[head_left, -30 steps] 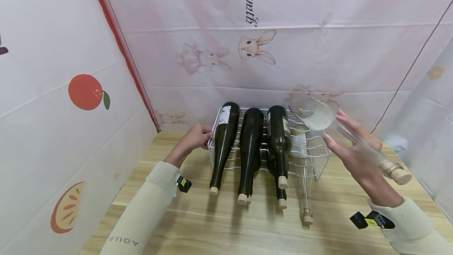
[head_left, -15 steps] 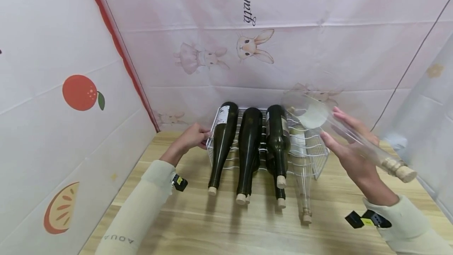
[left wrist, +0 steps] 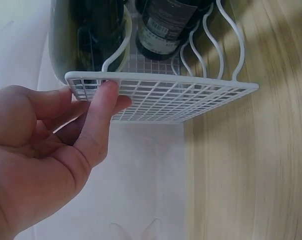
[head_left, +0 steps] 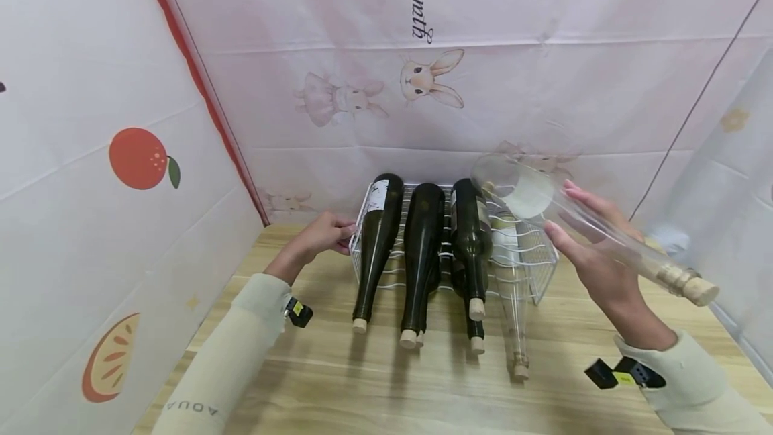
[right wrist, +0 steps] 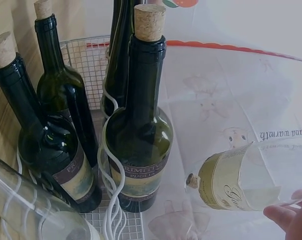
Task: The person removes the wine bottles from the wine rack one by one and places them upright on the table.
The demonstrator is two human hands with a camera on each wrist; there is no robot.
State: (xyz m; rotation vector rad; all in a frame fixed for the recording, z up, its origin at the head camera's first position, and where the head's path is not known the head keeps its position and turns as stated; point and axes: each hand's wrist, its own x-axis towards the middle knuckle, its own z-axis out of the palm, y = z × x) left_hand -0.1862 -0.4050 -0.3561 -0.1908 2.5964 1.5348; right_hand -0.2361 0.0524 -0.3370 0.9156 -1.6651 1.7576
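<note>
My right hand (head_left: 604, 274) holds a clear glass bottle (head_left: 528, 197) with a cork. The bottle slants above the right part of a white wire wine rack (head_left: 546, 274), base toward the back wall and cork toward the lower right. Its cream label shows in the right wrist view, where fingertips (right wrist: 280, 215) lie along the glass. At the rack's left end, my left hand (head_left: 326, 232) pinches the edge of the mesh side panel (left wrist: 155, 95). Dark green corked bottles (head_left: 425, 233) lie in the rack, necks toward me. Another clear bottle (head_left: 514, 307) lies in the lower right row.
The rack stands on a wooden table (head_left: 374, 388) close to the back wall (head_left: 483, 106), a pink printed sheet. A white sheet (head_left: 78, 240) with fruit prints rises at the left. Several bottle necks stick out past the rack's front.
The held clear bottle has moved slightly left and its base sits a little further over the rack. The left hand keeps its grip on the rack's side. The head view has shifted slightly.
</note>
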